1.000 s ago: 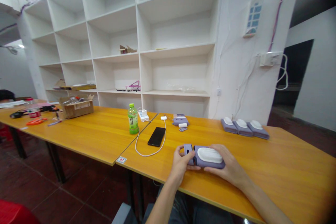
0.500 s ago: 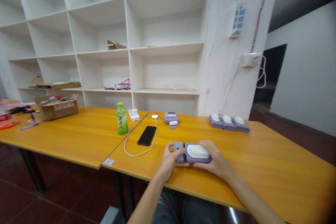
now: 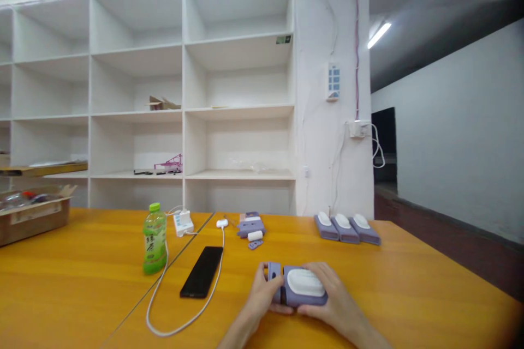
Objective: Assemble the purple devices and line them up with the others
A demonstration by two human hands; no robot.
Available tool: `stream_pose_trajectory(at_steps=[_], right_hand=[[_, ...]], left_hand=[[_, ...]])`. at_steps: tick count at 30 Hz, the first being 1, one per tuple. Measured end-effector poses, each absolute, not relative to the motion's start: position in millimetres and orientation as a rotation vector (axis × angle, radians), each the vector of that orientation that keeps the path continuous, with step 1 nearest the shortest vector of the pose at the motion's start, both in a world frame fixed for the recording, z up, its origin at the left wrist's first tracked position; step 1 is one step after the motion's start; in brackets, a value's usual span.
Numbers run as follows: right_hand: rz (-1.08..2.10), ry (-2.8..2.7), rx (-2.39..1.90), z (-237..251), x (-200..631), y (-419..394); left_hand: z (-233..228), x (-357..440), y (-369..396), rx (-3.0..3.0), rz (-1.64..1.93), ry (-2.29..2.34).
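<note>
The gadget (image 3: pixel 301 286) is purple with a white top. The bottle (image 3: pixel 154 239) is green (cap too). The table (image 3: pixel 429 294) is orange, the phone (image 3: pixel 202 271) black.

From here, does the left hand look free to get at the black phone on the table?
Probably not at once: the left hand grips the end of the purple device, with the right hand on its other side. Otherwise the tabletop between it and the black phone looks bare.

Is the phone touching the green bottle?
Apart. The head view shows bare tabletop and a white cable between the phone and the bottle.
</note>
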State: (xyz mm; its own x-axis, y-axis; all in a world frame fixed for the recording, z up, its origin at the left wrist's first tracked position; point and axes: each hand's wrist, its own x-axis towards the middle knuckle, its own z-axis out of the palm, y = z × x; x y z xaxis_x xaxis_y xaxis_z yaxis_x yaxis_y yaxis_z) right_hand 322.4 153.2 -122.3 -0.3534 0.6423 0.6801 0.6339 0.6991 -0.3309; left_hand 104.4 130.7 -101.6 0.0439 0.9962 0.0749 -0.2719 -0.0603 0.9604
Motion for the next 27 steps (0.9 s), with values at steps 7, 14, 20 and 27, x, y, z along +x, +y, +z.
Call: stream_pose_trajectory(at_steps=[7,14,20,27], right_hand=[[0.033,-1.991,-1.12,-132,329,237],[0.0,-2.029,-1.029,-124,323,213],[-0.014,-2.022,-1.005,-128,325,202],[0.078,-2.012,-0.99,-126,321,194]], left_hand=[[-104,113,214,1.18,1.367,0.969],[-100,100,186,1.136,1.306,0.822],[-116,99,186,1.1,1.317,0.743],[-105,99,188,1.019,1.148,0.631]])
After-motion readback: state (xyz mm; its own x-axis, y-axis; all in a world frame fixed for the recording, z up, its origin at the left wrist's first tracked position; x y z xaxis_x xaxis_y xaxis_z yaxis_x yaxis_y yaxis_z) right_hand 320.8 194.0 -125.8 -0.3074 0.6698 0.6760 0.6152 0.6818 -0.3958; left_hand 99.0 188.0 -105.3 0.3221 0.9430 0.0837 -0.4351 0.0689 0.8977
